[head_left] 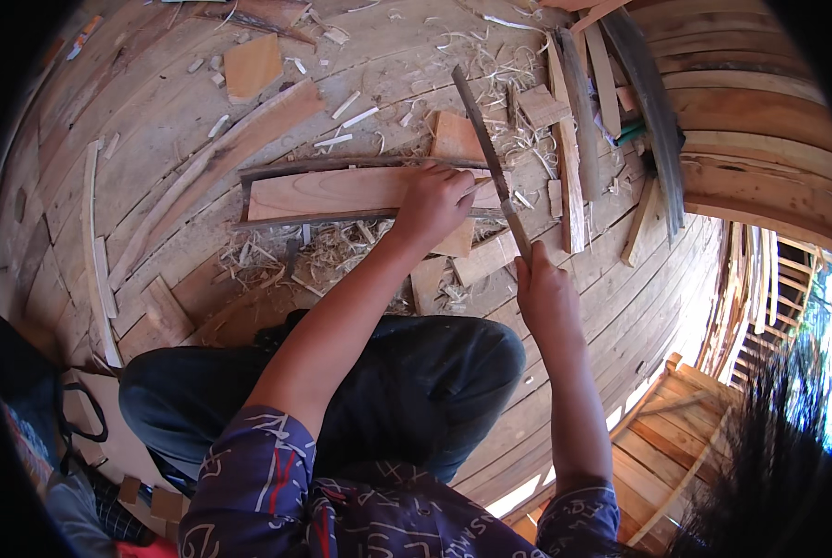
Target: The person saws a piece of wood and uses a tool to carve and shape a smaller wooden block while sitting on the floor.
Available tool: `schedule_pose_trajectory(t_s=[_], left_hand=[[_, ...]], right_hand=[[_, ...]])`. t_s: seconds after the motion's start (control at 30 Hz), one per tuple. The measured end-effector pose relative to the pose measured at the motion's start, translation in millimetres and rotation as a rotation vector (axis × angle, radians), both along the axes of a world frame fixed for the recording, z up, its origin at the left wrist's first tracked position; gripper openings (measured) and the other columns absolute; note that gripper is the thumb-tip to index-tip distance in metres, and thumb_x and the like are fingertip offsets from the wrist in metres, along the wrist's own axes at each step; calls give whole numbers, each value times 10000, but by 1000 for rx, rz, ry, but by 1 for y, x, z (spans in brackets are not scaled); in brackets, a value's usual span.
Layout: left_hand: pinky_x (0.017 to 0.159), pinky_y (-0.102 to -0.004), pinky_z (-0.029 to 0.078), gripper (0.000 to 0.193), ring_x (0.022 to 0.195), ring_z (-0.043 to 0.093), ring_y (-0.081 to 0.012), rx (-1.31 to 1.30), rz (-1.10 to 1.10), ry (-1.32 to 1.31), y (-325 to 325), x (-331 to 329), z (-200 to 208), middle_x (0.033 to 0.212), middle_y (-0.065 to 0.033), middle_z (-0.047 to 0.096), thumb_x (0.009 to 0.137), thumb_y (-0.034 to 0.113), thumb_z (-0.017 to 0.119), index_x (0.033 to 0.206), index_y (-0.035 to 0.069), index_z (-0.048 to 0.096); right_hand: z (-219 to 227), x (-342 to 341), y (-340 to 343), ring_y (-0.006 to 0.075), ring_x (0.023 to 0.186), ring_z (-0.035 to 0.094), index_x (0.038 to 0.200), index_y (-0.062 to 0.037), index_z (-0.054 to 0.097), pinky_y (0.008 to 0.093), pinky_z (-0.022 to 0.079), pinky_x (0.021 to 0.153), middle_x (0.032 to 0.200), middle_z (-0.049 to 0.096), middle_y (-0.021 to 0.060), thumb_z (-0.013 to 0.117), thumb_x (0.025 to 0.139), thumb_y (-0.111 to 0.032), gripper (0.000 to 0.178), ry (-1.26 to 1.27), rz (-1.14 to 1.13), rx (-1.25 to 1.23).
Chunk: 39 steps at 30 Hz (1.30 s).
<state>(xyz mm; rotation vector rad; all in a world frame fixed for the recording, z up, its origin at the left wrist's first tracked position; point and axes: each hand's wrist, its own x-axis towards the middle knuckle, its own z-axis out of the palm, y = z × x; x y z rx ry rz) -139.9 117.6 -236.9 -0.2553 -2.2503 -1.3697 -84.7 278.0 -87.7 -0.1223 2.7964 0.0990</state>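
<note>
My right hand [546, 284] is wrapped round the wooden handle of a long, narrow-bladed machete [481, 126]. The dark blade points up and away to the left. My left hand [437, 206] is closed over the right part of a reddish plank [328, 192]. Between its thumb and fingers a thin, pale stick of wood [477, 186] sticks out toward the blade. Stick and blade meet or nearly meet in this view; I cannot tell if they touch. The plank lies between dark-edged strips, and its right part is partly hidden by the left hand.
Curly shavings [267, 260] and wood offcuts [253, 67] litter the plank floor [611, 298]. A long curved slab [216, 172] lies to the left, and long battens [569, 167] lie to the right. Beyond them rises a plank wall [751, 121]. My bent legs [416, 372] are close in front.
</note>
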Motion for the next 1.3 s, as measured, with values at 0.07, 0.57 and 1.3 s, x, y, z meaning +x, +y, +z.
schedule_pose_trajectory(t_s=[0.07,0.57,1.3], left_hand=[[727,-394,464,149,748,627,-301,3,-2,36,-6,1,7,731,-111,633,735,61,732,758,44,585],[720,-430,485,139,736,628,-307,29,2,-47,-4,10,-5,707,-118,623,758,85,708,750,54,573],[717,-416,491,140,720,622,-305,81,-6,48,-11,3,32,723,-118,627,743,92,734,760,43,603]], right_hand=[[11,1,-7,454,690,656,1016,-53,484,552,525,606,708,658,243,517,990,-264,215,7,-19,-14],[4,0,-3,477,740,648,981,-60,501,574,511,635,751,659,258,498,999,-327,267,-30,-17,-27],[35,5,-17,466,691,646,968,-36,522,575,507,602,704,643,262,486,1008,-315,284,38,-110,-110]])
